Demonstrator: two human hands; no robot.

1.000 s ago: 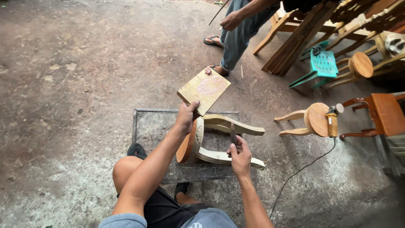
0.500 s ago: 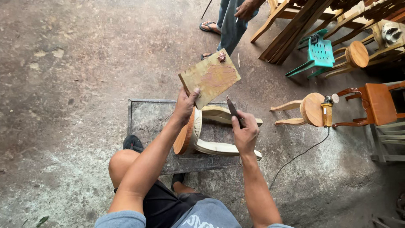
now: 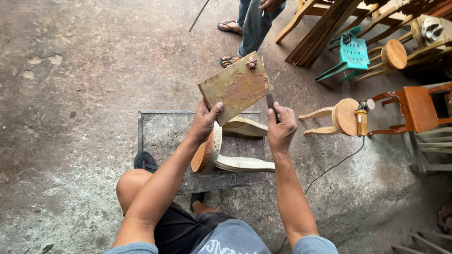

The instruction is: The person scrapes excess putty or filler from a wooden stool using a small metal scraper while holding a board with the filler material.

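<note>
The left hand (image 3: pixel 205 121) had lifted the small wooden board (image 3: pixel 235 87) up off the stool and tilted its face toward the camera — a moment earlier it hung lower, closer over the stool legs. The thumb lay across the near edge with the fingers behind, so the hand was clamped on the board's lower corner. A reddish-brown smear of filler paste (image 3: pixel 245 87) covered the middle of the board, with a thicker lump (image 3: pixel 252 62) near its far corner.

The right hand (image 3: pixel 281 129) was closed around the handle of a putty knife (image 3: pixel 268 94), whose blade now lay against the board's right edge, touching the paste; before, the knife was held apart from the board, down by the stool. Judging from this, the person had moved from working the stool to loading the blade with filler.

The small round wooden stool (image 3: pixel 221 150) lay on its side on a metal-framed slab (image 3: pixel 160 131), just below both hands — untouched by either. Another stool (image 3: pixel 341 117) with a yellow power tool (image 3: pixel 361 120) resting on it lay to the right. Another person's sandalled feet (image 3: pixel 230 60) stood beyond the board.
</note>
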